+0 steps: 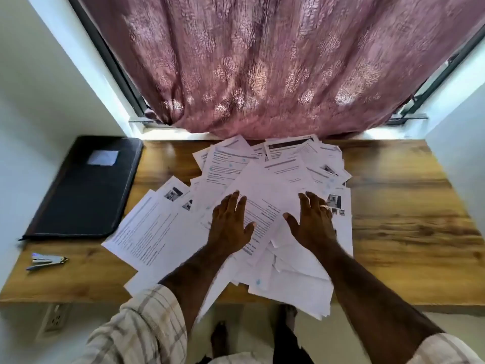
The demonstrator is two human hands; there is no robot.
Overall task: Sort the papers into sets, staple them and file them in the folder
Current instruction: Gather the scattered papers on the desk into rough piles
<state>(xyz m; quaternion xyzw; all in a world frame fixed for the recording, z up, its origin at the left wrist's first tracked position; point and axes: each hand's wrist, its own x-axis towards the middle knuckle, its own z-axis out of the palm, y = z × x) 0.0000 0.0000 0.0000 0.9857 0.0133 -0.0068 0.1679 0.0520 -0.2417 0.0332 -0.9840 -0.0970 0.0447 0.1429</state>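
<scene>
Honestly, your fingers [237,203] are spread flat and holding nothing right now. The left hand [229,227] lies palm-down on a printed sheet near the middle of the papers [262,206], and the right hand [313,224], the one with the ring, is splayed wide just beside it over the same heap, though I can't tell if it's actually touching.

Progress-wise, I'd say you're right at the start. The papers are one loose, overlapping mess across the middle of the counter [406,206], some hanging off the near edge, and I can't spot any squared-up sets or stapled corners. So sorting, stapling and filing all look like they're ahead of you.

The stapler [47,261] sits by itself near the front left corner of the counter, well apart from the pile. The folder [84,187] is the only container here: black, lying flat and closed at the far left, just beside the pile's left edge. Nothing pokes out of it, and what's inside is hidden.
</scene>
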